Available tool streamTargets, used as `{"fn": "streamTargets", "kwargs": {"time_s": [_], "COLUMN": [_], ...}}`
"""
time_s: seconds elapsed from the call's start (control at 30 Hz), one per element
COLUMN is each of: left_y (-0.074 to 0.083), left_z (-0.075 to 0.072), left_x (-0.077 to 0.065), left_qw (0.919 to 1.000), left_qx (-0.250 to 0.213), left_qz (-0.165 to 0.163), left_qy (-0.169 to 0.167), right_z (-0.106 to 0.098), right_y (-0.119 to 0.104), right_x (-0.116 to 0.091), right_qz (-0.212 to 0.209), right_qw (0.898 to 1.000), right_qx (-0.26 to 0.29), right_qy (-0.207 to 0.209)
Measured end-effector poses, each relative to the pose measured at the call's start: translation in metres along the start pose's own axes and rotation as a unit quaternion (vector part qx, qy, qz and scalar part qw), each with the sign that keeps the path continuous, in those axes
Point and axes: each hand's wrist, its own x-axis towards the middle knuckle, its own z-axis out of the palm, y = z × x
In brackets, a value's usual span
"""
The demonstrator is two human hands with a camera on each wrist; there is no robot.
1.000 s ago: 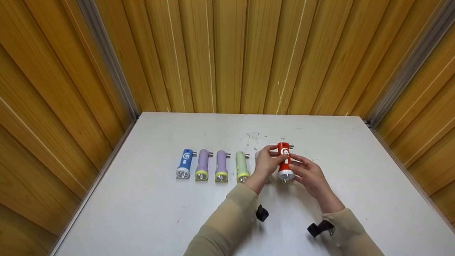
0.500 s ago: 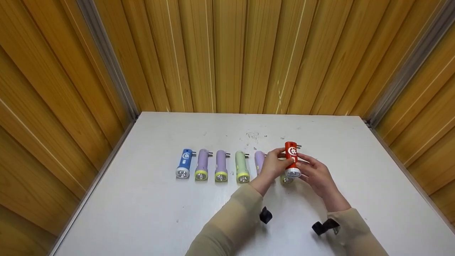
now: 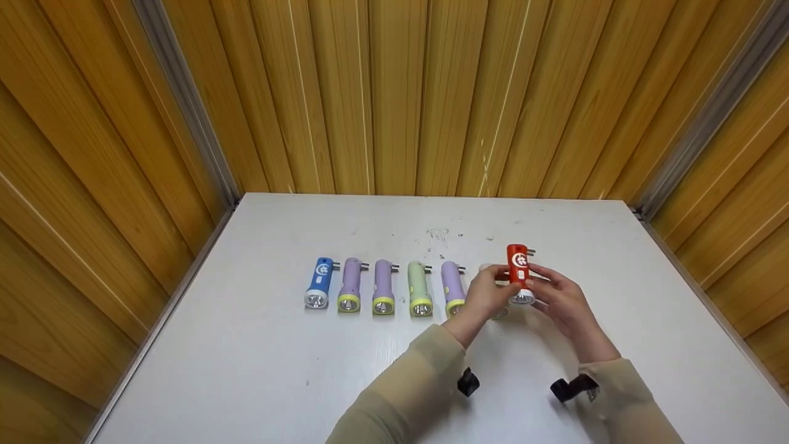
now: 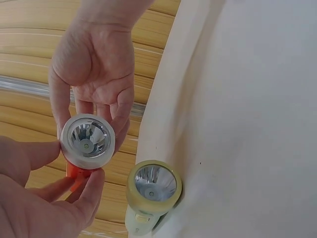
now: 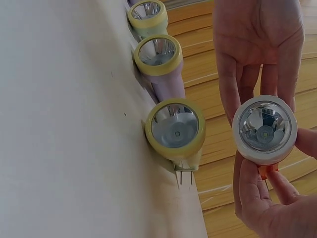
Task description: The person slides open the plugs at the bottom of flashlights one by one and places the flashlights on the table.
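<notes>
A red flashlight (image 3: 519,266) with a white head ring and metal plug prongs is held up over the table, lens toward me. My left hand (image 3: 490,296) grips it from the left, and my right hand (image 3: 564,302) from the right, with fingers and thumbs around its lower body. Both wrist views show its white-ringed lens (image 4: 87,141) between the two hands. Just behind and below my left hand lies a pale green flashlight (image 3: 501,313), mostly hidden in the head view. Its yellow-ringed head (image 5: 176,130) and prongs show plainly in the right wrist view.
To the left, a row lies on the white table (image 3: 259,370): a blue flashlight (image 3: 319,282), two purple flashlights (image 3: 350,283), a green flashlight (image 3: 419,287) and another purple flashlight (image 3: 452,282). Wood-look panels (image 3: 394,98) stand behind and at both sides.
Both hands have carried the red flashlight to the right, over and past the pale green one. More of the rightmost purple flashlight now shows. The rest of the row stays put.
</notes>
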Motion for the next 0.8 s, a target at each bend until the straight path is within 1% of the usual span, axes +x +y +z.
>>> {"fn": "streamTargets", "kwargs": {"time_s": [0.13, 0.23, 0.3, 0.53, 0.7, 0.8], "left_y": [0.001, 0.0, -0.001, -0.001, -0.001, -0.001], "left_z": [0.006, 0.011, 0.014, 0.026, 0.034, 0.038], "left_x": [-0.004, -0.008, -0.01, -0.017, -0.02, -0.022], "left_qw": [0.9998, 0.9993, 0.999, 0.9975, 0.9945, 0.9925], "left_qx": [0.015, 0.028, 0.034, 0.062, 0.099, 0.116], "left_qz": [0.005, 0.018, 0.019, 0.018, 0.015, 0.009], "left_qy": [-0.008, -0.015, -0.021, -0.031, -0.031, -0.037], "right_z": [-0.008, -0.014, -0.018, -0.032, -0.04, -0.043], "right_y": [0.0, 0.0, 0.001, 0.007, 0.011, 0.014], "right_x": [0.001, 0.002, 0.004, 0.009, 0.012, 0.016], "right_qz": [0.0, 0.003, 0.008, 0.017, 0.02, 0.026], "right_qw": [1.0, 1.0, 1.0, 1.0, 0.999, 0.999], "right_qx": [0.006, 0.008, 0.011, -0.006, 0.005, 0.009], "right_qy": [-0.002, -0.005, -0.007, -0.017, -0.036, -0.044]}}
